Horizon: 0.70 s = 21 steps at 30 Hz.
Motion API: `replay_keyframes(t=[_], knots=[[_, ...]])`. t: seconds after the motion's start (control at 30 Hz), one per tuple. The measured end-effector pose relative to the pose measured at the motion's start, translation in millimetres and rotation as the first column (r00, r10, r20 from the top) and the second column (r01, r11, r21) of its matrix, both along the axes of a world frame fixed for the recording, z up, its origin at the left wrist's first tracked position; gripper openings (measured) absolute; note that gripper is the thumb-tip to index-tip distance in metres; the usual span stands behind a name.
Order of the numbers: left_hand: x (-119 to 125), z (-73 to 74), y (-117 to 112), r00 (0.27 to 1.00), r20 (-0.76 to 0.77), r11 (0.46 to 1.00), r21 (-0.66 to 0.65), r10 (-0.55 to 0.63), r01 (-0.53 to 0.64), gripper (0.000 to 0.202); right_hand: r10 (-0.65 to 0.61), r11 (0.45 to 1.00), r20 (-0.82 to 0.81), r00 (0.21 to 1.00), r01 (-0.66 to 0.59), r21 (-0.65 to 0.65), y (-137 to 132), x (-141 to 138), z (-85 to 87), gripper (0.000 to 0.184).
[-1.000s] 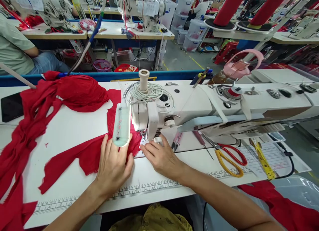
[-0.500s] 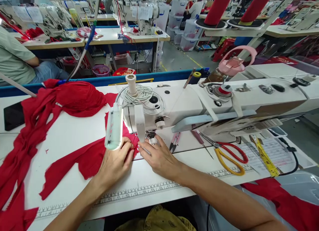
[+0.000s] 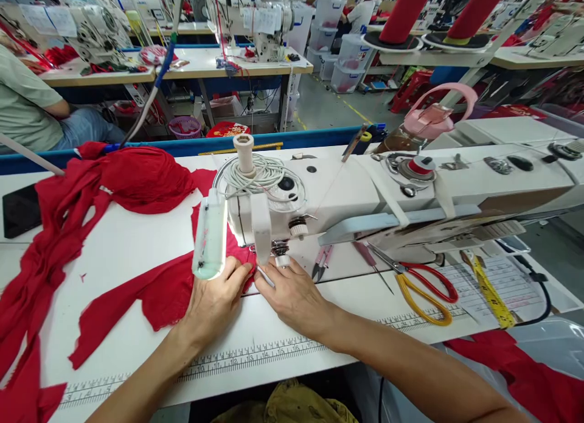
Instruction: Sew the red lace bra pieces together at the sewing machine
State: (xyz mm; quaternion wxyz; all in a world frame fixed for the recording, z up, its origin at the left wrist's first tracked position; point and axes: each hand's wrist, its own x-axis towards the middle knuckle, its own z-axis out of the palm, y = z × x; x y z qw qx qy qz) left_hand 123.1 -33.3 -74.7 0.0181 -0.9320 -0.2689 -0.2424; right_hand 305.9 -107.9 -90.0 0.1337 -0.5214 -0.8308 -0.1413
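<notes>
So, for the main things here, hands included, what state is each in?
Left hand: fingers bent, on the red cloth strip
Right hand: palm down, at the sewing machine
Red cloth strip: laid out, partly covered
Red cloth bundle: gathered in a heap
Pale cord: coiled on the sewing machine
Scissors: lying flat, blade gap unclear
Bottle: pink lid on

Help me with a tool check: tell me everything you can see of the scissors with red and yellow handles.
The scissors lie on the white table, metal blades pointing toward the sewing machine. The handles are a red loop and a yellow loop, both plastic-looking. The loops stand apart; whether the blades do is unclear. The yellow loop overlaps the printed ruler; the red loop lies by the lined paper. Neither left hand nor right hand touches them.
</notes>
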Motion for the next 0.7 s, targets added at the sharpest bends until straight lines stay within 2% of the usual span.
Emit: replay_keyframes(t=[0.2,0.43,0.6,0.7], knots=[[-3,-3.0,-1,0.999,-0.029,1.0,0.006,-0.014,0.014,0.025,0.0,1.0,-0.019,1.0,0.0,0.005,-1,1,0.0,0.027],[-7,-2.2,5,0.988,-0.111,0.975,0.182,-0.108,0.127,0.027,-0.029,0.999,-0.032,0.999,0.028,-0.027,-4,2,1.3,0.033],[-16,-8.6,12,0.979,-0.099,0.98,0.067,-0.181,0.188,0.028,0.017,1.0,-0.068,0.998,-0.018,-0.014,-4,4,2.9,0.031],[-14,-14.7,5,0.99,-0.009,0.989,-0.033,-0.143,0.142,0.03,0.081,0.997,-0.069,0.994,-0.082,-0.008,0,12,6.8,0.031]])
